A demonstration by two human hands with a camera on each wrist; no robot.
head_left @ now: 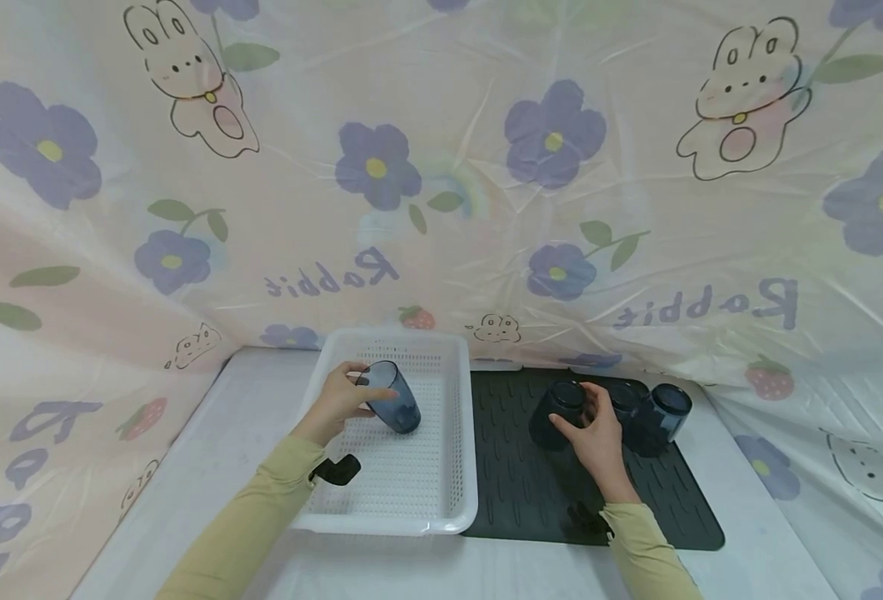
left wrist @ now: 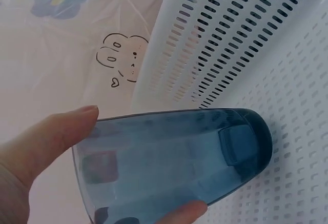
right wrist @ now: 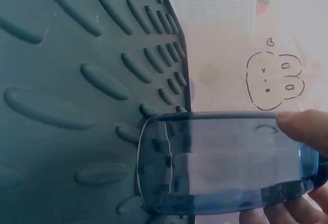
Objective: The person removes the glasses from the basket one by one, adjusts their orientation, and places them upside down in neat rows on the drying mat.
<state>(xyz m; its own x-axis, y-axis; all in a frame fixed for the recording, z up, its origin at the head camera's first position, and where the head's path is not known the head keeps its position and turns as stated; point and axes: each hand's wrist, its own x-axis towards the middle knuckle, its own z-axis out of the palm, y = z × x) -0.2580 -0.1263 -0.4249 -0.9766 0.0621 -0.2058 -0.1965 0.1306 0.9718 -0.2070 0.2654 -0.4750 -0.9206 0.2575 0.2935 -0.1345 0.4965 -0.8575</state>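
My left hand (head_left: 340, 402) grips a clear blue drinking glass (head_left: 394, 402) near its mouth, thumb on one side and fingers on the other. That glass leans inside the white perforated basket (head_left: 467, 467), base pointing down and to the right; whether the base touches the basket floor I cannot tell. On the dark drying mat (head_left: 516, 500), my right hand (head_left: 599, 437) holds another blue glass (head_left: 551, 421) near its upturned base. The right wrist view shows this glass (right wrist: 230, 162) mouth down at the mat's surface.
Right of my right hand, two more blue glasses stand on the mat, one glass (head_left: 659, 421) in front and another glass (head_left: 625, 396) partly hidden behind it. A cartoon-printed curtain (head_left: 456, 250) rises behind the white table (head_left: 217, 467). Basket and mat sit side by side.
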